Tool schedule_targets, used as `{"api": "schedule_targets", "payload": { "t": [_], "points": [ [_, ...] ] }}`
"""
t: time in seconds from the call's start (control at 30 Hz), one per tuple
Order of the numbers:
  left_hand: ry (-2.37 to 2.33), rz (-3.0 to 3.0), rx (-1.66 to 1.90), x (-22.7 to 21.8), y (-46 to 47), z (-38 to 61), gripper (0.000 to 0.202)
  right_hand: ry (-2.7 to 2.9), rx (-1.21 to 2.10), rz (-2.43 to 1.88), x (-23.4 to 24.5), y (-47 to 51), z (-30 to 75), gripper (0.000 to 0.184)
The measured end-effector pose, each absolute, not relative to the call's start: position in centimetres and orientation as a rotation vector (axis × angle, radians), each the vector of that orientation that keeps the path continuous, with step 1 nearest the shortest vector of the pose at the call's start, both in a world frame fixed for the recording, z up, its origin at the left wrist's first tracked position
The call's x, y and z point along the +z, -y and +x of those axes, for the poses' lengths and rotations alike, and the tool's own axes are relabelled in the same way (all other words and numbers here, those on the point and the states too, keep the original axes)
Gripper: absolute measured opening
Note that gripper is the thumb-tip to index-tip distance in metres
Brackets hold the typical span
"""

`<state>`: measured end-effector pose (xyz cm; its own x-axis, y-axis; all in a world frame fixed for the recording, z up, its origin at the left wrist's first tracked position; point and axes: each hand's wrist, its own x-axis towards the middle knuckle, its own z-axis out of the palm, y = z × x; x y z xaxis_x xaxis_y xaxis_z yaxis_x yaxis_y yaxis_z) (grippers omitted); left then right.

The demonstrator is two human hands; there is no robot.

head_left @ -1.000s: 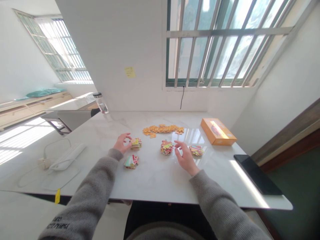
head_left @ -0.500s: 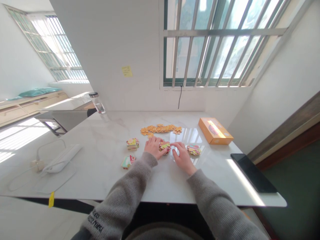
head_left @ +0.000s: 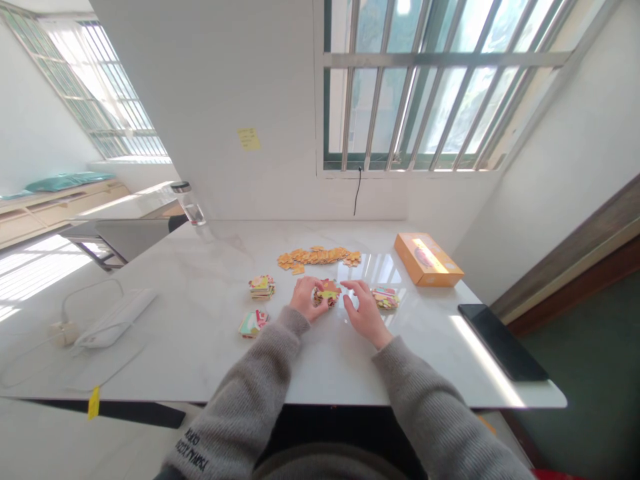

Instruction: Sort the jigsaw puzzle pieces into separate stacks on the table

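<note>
The stack of jigsaw pieces point(head_left: 329, 291) stands on the tabletop point(head_left: 340, 360), near the centre of the frame. The left hand point(head_left: 304, 300) has its thumb and fingers curved around the left side of this stack; whether they press on it, one cannot tell. The right hand point(head_left: 365, 312) is just beside it, on the right, with its fingers bent but apart and holding nothing. The pieces look like thin cardboard, so they should be light and rather stiff, yet their edges could bend. The stack is loose and uneven, and it may slide on the glossy surface. It seems best to hold it low, by two opposite sides, with gentle and equal pressure.
</note>
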<state>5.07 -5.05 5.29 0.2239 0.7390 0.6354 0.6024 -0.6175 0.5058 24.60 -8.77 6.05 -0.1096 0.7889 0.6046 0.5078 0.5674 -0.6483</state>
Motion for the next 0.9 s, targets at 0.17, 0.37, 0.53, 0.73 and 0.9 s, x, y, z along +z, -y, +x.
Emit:
{"api": "schedule_targets", "payload": {
  "t": [0.17, 0.37, 0.53, 0.73, 0.9],
  "points": [
    [-0.919, 2.325, 1.456, 5.9, 6.6, 4.5, 0.030, 1.695, 0.515, -1.007, 7.2, 9.2, 24.8, 0.031],
    [-0.883, 2.337, 1.303, 6.3, 8.1, 5.2, 0.022, 1.587, 0.882, -1.012, 6.9, 8.9, 24.6, 0.040],
    [-0.972, 2.308, 1.371, 6.5, 8.2, 5.6, 0.011, 1.489, 1.026, -0.978, 6.5, 8.7, 24.5, 0.042],
    [-0.960, 2.368, 1.497, 5.8, 7.9, 5.4, 0.026, 1.389, 1.026, -1.011, 6.5, 8.7, 24.4, 0.038],
    [-0.997, 2.430, 1.387, 5.5, 7.6, 5.6, 0.035, 1.357, 1.039, -1.048, 6.7, 8.9, 24.4, 0.037]
  ]
}}
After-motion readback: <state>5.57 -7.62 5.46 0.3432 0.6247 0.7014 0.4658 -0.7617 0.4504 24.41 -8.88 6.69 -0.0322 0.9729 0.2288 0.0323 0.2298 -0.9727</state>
